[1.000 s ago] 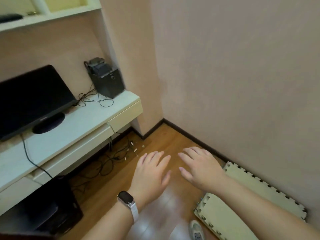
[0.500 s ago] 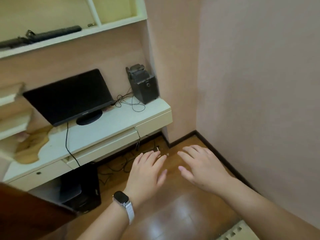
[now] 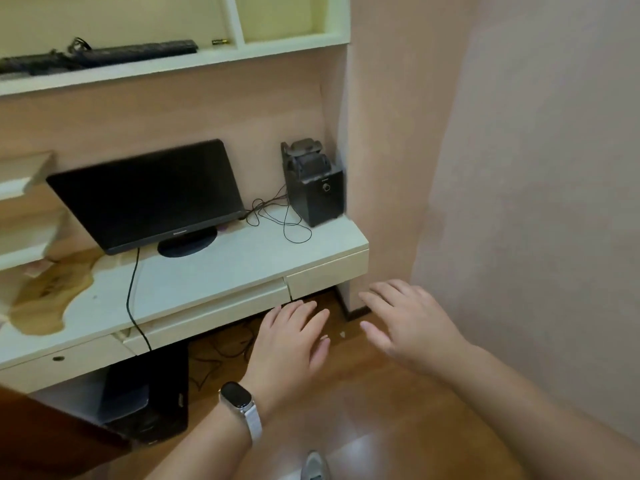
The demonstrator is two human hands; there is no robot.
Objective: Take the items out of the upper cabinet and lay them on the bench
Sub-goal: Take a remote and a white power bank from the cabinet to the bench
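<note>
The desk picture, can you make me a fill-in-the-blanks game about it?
1. The monitor stands on the ____.
2. The smartwatch is on the ____ wrist.
3. The black keyboard lies on the shelf ____ the monitor.
4. Both hands, left hand and right hand, are holding ____.

Missing words: desk; left; above; nothing

Glossy wood floor (image 3: 398,427); smooth, white-painted desk (image 3: 214,271).
</note>
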